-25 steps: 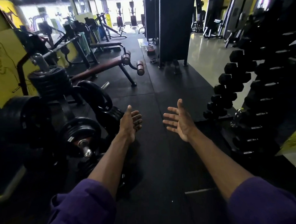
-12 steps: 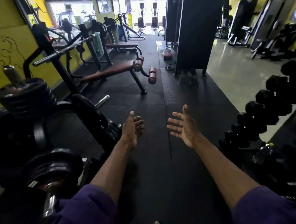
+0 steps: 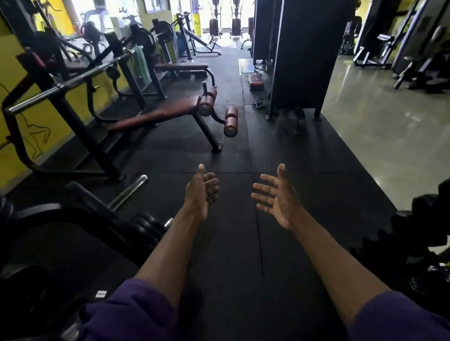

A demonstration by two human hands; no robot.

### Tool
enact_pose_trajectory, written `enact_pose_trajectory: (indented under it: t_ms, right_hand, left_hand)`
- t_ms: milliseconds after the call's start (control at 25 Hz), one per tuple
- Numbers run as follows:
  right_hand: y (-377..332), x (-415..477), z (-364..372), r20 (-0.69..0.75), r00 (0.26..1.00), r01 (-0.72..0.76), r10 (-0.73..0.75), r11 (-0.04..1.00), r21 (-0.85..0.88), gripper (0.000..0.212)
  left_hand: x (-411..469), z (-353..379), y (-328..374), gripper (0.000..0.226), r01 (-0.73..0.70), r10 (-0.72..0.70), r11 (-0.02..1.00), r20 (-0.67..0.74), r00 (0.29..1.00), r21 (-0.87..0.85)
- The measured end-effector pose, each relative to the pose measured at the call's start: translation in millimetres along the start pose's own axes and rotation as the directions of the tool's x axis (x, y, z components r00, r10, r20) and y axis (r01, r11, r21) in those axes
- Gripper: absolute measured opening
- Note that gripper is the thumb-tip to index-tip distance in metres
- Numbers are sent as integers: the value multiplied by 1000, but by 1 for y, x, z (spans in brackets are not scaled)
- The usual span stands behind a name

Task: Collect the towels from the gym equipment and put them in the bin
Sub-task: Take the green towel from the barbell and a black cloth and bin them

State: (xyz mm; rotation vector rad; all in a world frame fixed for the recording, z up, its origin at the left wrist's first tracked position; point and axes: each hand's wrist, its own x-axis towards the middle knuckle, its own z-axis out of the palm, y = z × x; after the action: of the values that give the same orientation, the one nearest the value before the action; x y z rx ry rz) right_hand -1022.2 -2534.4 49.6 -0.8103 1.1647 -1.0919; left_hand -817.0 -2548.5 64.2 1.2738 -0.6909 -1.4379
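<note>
- Two hands: the left hand (image 3: 203, 195) and the right hand (image 3: 275, 199).
- One green towel (image 3: 141, 63), far ahead and to the left of the left fingers.
- Two brown-padded benches: a decline bench (image 3: 157, 115) ahead of the left fingertips, a flat bench (image 3: 180, 66) beyond it.
- Two elliptical trainers (image 3: 216, 16) (image 3: 235, 15), far beyond all the fingertips.
</note>
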Motion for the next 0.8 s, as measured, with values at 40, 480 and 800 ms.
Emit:
enact_pose_trajectory:
  t_ms: [40, 480, 800]
  right_hand:
    - [-8, 28, -4, 6, 1000, 3, -3, 1000, -5, 88]
    - [-131, 345, -66, 53, 998, 32, -30, 999, -38, 88]
    - [-198, 552, -90, 43, 999, 31, -29, 998, -50, 80]
  left_hand:
    - [28, 11, 6, 57, 6, -6, 1000, -4, 1000, 3]
    - [313, 157, 85, 61, -14, 14, 1000, -2, 1000, 20]
    - [497, 219, 117, 62, 21, -20, 999, 43, 999, -27]
